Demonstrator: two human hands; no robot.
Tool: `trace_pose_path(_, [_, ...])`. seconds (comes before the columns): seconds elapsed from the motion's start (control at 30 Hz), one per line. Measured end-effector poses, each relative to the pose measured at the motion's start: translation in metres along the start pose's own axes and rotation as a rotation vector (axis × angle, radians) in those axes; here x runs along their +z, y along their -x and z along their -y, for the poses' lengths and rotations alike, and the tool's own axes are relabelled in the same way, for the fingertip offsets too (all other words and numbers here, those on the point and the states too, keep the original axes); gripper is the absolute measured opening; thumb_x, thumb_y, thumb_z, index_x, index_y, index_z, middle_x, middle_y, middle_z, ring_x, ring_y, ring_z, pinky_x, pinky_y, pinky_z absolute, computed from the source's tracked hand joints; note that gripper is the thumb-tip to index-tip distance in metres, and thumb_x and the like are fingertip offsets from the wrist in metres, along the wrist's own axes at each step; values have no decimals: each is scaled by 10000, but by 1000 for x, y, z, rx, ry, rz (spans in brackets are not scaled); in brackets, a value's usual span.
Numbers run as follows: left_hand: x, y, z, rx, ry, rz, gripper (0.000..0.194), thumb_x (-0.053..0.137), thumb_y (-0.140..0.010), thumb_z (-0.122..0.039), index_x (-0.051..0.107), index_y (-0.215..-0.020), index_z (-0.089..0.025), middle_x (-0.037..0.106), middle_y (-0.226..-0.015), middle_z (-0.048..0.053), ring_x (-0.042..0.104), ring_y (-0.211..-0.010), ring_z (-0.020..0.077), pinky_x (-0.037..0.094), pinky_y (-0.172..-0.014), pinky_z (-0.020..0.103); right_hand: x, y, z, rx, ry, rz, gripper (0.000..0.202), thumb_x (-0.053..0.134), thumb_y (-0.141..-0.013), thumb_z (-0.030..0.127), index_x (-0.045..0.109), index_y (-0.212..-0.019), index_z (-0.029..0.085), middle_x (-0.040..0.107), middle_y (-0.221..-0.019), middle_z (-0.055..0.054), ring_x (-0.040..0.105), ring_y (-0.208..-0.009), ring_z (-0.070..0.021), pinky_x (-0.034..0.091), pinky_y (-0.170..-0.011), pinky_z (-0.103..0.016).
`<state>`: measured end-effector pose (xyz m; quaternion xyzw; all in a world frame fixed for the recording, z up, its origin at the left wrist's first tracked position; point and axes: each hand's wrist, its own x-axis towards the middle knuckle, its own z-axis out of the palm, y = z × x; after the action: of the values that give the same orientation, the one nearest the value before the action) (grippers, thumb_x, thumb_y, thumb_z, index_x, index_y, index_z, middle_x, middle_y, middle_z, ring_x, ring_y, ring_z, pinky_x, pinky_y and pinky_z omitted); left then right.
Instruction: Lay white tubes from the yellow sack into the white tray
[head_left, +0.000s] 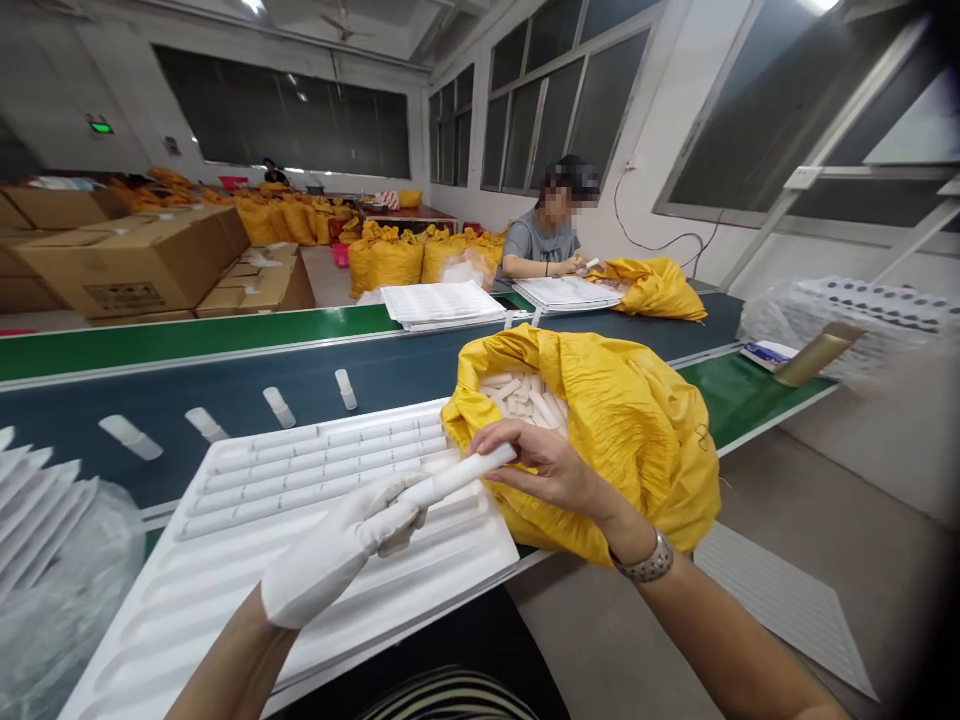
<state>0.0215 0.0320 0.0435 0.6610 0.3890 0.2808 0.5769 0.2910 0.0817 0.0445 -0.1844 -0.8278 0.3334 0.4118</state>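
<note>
My left hand (341,550), in a white glove, is closed around the lower end of a white plastic tube (459,477). The bare fingers of my right hand (544,468) pinch the tube's upper end, so it slants between both hands. Below them lies a white grooved tray (247,620); its far grooves hold several rows of white tubes (322,470) with small dark marks. Just beyond my right hand, a yellow sack (630,420) gapes, showing many loose white pieces (525,395). Whether the held tube is one piece or several joined, I cannot tell.
Several white tubes (279,407) lie spaced along the dark conveyor belt (240,375). Across it, a co-worker (544,235) sits by stacked trays (442,303) and another yellow sack (660,288). Plastic-wrapped trays (45,540) stand at left; cardboard boxes (135,260) fill the back left.
</note>
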Motion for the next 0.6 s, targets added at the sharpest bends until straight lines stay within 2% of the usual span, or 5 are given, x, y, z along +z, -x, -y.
trace_pose_path(0.1, [5,4,-4,17,-30,-8,425,489,-948,-597,608,-897,-192,392,-749,-16,277,-642,127,287,-580,270,0,-2,4,-48,76,62,222,694,-966,298,616,-1153,206,695,-1114,-74,658,-1072,-201,535,-914,-324])
trace_pose_path(0.2, [13,10,-10,-27,-110,-91,443,482,-945,-596,669,-1131,-240,508,-773,4,411,-665,151,402,-618,267,-1,-3,9,21,229,154,268,684,-965,399,614,-1129,200,689,-1030,-59,659,-959,-197,532,-860,-311])
trace_pose_path(0.3, [22,15,-13,-22,-190,-174,429,462,-958,-560,686,-1211,-296,688,-1007,53,616,-962,246,519,-899,349,-2,-5,15,81,279,312,252,595,-1013,429,584,-1107,195,671,-1017,-59,639,-909,-184,519,-812,-289])
trace_pose_path(0.4, [33,21,-5,74,-226,-232,381,449,-982,-493,681,-1230,-321,698,-1248,31,613,-1205,268,458,-1094,381,1,-7,18,98,254,398,252,540,-1037,438,559,-1097,193,651,-1007,-56,614,-863,-169,503,-789,-281])
trace_pose_path(0.6, [50,32,27,230,-376,-362,275,422,-1042,-319,600,-1251,-306,696,-1127,26,672,-1029,193,542,-925,300,12,-6,12,132,154,471,255,553,-1031,443,541,-1061,190,538,-796,31,487,-633,-111,398,-610,-227])
